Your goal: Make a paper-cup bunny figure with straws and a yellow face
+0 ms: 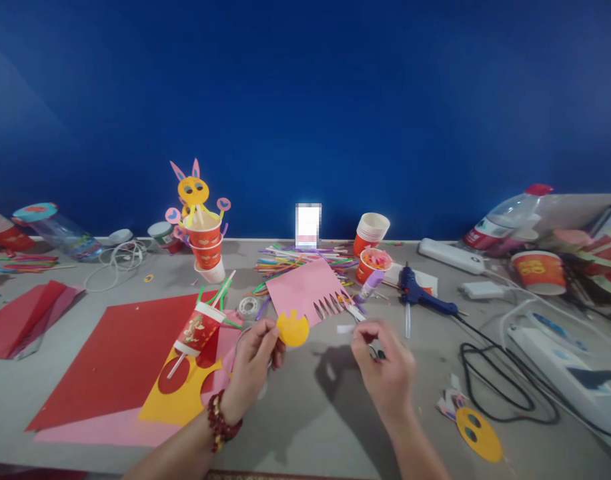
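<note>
My left hand [255, 357], with a beaded bracelet at the wrist, pinches a yellow paper disc [293, 329] that has notches in its top edge. To its right, my right hand [385, 367] is closed at the fingertips on a short whitish strip [344, 329] that looks like tape. The hands are apart above the grey table. Scissors [356, 313] lie beside my right hand, their handles partly hidden by it. Behind the disc is a pink sheet [305, 287] with a fringed edge. A tape roll [248, 306] lies just beyond my left hand.
Left are a red sheet [110, 360], a yellow sheet with round holes [160, 403] and a tilted paper cup [199, 328]. A rabbit-faced cup stack [205, 243] stands behind. Right are a glue gun [423, 293], its black cable [500, 400] and a yellow paper face [478, 433].
</note>
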